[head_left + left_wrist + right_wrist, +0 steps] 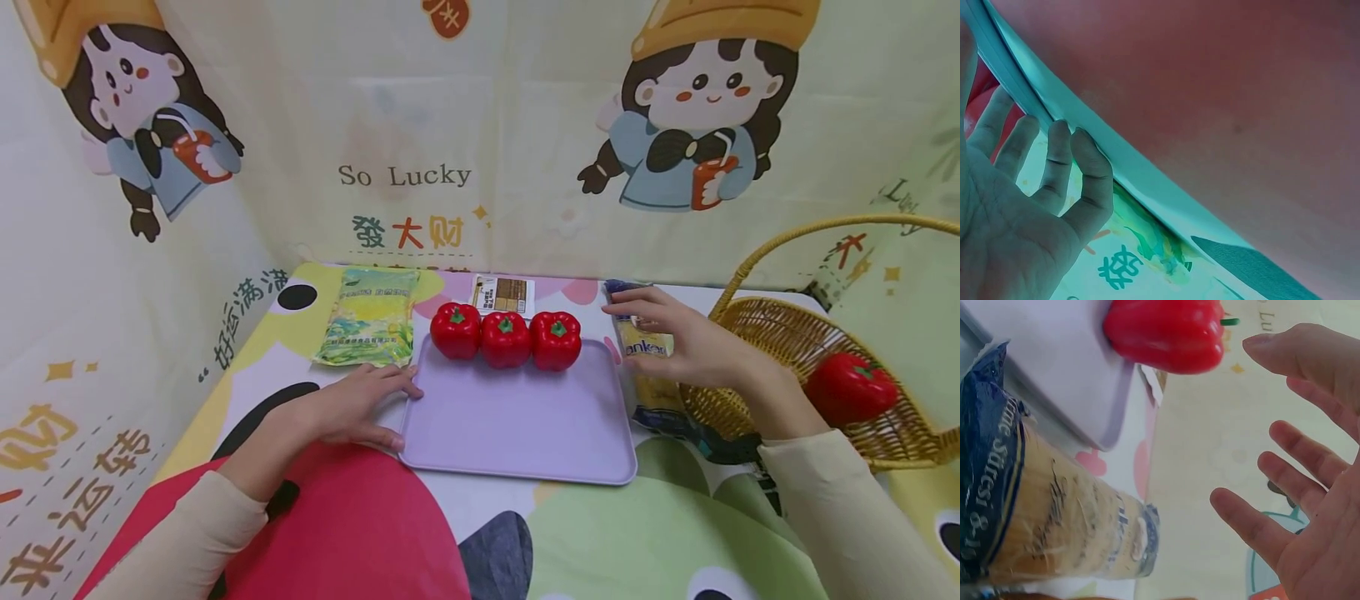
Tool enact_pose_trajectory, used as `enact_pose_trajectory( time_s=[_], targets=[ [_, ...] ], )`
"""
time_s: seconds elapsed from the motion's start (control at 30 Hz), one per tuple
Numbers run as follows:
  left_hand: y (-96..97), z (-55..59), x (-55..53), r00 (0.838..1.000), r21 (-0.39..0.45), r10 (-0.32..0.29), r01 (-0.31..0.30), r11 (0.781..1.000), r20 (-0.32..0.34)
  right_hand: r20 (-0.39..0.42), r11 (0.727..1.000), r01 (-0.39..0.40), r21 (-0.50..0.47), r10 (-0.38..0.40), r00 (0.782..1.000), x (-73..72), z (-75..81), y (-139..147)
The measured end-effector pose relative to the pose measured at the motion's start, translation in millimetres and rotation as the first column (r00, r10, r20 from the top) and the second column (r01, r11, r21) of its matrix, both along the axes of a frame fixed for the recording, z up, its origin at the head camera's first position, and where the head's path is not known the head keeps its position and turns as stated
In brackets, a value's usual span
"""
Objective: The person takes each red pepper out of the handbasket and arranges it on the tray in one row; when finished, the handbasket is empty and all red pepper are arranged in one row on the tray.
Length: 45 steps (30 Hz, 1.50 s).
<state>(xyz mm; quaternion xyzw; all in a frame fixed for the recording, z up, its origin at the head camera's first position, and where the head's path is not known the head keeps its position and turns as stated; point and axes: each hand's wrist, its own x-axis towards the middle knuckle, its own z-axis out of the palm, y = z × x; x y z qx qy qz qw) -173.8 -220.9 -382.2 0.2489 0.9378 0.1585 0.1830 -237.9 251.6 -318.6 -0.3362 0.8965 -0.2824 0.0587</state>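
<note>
A lilac tray point(517, 433) lies on the patterned cloth, with three red bell peppers side by side along its far edge: a left one point(455, 331), a middle one point(506, 340) and a right one point(555, 341). At the tray's left rim rests my left hand point(352, 408), fingers spread and holding nothing. Above the tray's right side, over a clear pack of spaghetti point(1066, 512) with blue ends, my right hand point(693, 342) hovers with parted fingers. Its palm is bare in the right wrist view, apart from the pepper point(1169, 331).
A wicker basket point(787, 333) with a tall handle stands at the right, holding another red bell pepper point(851, 389). Left of the tray lies a yellow-green packet point(367, 317). Behind the peppers is a small white-and-brown packet point(504, 295), near the printed cloth backdrop point(540, 225).
</note>
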Motion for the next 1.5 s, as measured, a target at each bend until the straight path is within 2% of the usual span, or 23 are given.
enact_pose_trajectory(
  time_s=[0.4,0.63,0.8,1.0,1.2,1.33,1.5],
  targets=[
    [-1.8,-0.6,1.2,1.000,0.001,-0.012,0.012,1.000,-0.021,-0.112,0.996,0.048,0.076,-0.039,0.993,15.7,13.0,14.9],
    [2.0,-1.1,0.7,1.000,0.010,-0.017,0.017,1.000,-0.010,-0.159,0.996,0.055,0.071,-0.043,0.986,25.3,11.8,29.3],
    [4.0,-0.8,-0.5,1.000,0.007,-0.015,0.015,1.000,0.004,-0.233,0.995,0.069,0.070,-0.051,0.971,31.4,9.9,41.6],
    [1.6,-0.5,0.7,1.000,-0.001,-0.001,0.001,1.000,0.002,-0.267,0.992,0.098,0.080,-0.074,0.961,33.7,9.6,49.9],
    [2.2,-2.0,0.5,0.999,0.018,-0.029,0.030,0.999,-0.026,-0.292,0.992,0.115,0.058,-0.093,0.952,34.4,9.3,66.6],
    [2.2,-2.7,-0.3,0.999,0.023,-0.035,0.036,0.999,-0.029,-0.335,0.994,0.102,0.027,-0.087,0.938,33.7,7.9,77.9],
    [0.3,-4.5,-0.1,0.999,0.011,-0.034,0.034,0.999,-0.037,-0.358,0.997,0.077,0.015,-0.067,0.931,32.6,6.3,88.5]
  ],
)
